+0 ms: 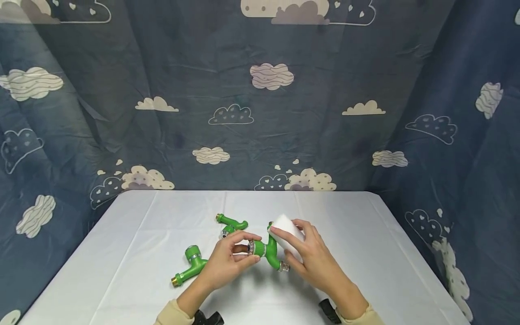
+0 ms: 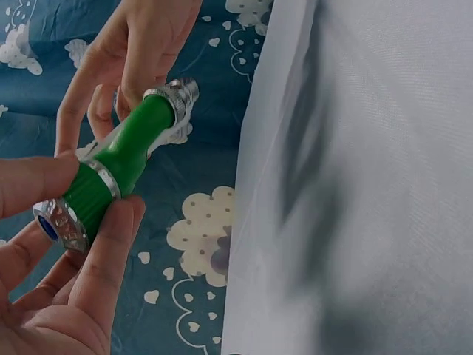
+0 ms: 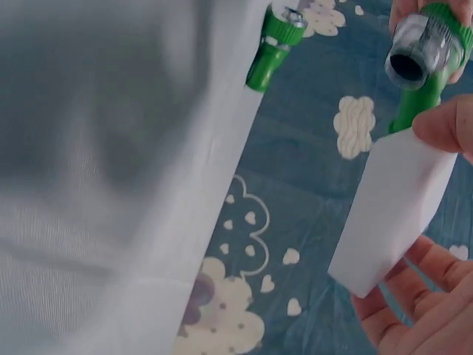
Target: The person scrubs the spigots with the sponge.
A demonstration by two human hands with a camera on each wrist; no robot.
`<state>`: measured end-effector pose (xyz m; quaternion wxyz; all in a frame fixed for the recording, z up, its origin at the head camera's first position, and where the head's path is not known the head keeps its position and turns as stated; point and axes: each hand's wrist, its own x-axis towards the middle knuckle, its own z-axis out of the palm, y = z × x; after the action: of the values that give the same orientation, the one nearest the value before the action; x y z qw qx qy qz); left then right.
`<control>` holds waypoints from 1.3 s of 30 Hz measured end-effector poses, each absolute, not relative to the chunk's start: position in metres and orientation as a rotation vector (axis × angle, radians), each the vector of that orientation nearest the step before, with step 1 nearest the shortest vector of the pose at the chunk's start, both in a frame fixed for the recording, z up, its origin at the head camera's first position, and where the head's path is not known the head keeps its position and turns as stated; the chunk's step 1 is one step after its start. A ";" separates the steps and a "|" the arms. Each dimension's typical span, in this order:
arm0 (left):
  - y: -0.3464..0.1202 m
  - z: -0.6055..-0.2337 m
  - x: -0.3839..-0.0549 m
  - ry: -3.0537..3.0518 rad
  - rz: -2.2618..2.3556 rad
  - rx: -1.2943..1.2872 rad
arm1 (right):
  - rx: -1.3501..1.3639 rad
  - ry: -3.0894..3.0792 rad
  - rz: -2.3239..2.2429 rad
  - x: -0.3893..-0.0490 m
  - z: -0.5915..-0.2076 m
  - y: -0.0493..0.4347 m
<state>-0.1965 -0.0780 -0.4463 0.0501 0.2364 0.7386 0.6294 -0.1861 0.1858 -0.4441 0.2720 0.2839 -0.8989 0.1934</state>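
Above the table, my left hand (image 1: 232,258) pinches a green tap (image 1: 271,250) by its ribbed collar and chrome end, fingers on one side and thumb on the other. The tap's metal-tipped spout points down to the right. My right hand (image 1: 314,255) grips a white block, seemingly a sponge (image 3: 395,211), and holds it against the tap's far end. In the left wrist view the tap (image 2: 129,151) spans the space between both hands. The right wrist view shows the sponge's edge touching the green pipe, while the right fingers partly hide it.
A second green tap (image 1: 192,266) with a brass thread lies left of my left hand. Another green tap (image 1: 231,223) lies farther back, partly hidden by that hand. White cloth covers the table (image 1: 134,253); a dark cloud-patterned curtain (image 1: 191,90) hangs around it.
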 end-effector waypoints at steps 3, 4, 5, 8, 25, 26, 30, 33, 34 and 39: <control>-0.079 -0.448 -0.197 2.223 1.924 0.719 | 0.729 -2.399 0.516 -0.188 -0.442 0.190; -0.079 -0.449 -0.197 2.221 1.929 0.720 | 0.718 -2.392 0.519 -0.188 -0.441 0.191; -0.079 -0.449 -0.197 2.225 1.932 0.719 | 0.715 -2.386 0.523 -0.187 -0.439 0.192; -0.078 -0.450 -0.198 2.253 1.939 0.714 | 0.754 -2.372 0.538 -0.180 -0.435 0.190; -0.081 -0.444 -0.202 2.256 1.950 0.727 | 0.765 -2.377 0.464 -0.194 -0.446 0.189; -0.083 -0.443 -0.203 2.252 1.954 0.737 | 0.745 -2.380 0.463 -0.197 -0.444 0.190; -0.086 -0.444 -0.206 2.232 1.988 0.724 | 0.655 -2.383 0.487 -0.202 -0.438 0.197; -0.087 -0.444 -0.208 2.235 2.019 0.674 | 0.661 -2.362 0.541 -0.201 -0.433 0.198; -0.087 -0.443 -0.209 2.239 2.027 0.652 | 0.688 -2.351 0.553 -0.199 -0.432 0.196; -0.082 -0.441 -0.211 2.244 2.042 0.610 | 0.842 -2.356 0.535 -0.193 -0.431 0.179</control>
<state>-0.2105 -0.0816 -0.4409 0.0234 0.1971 0.7250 0.6595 -0.1927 0.1792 -0.4312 0.2875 0.3154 -0.8820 0.2001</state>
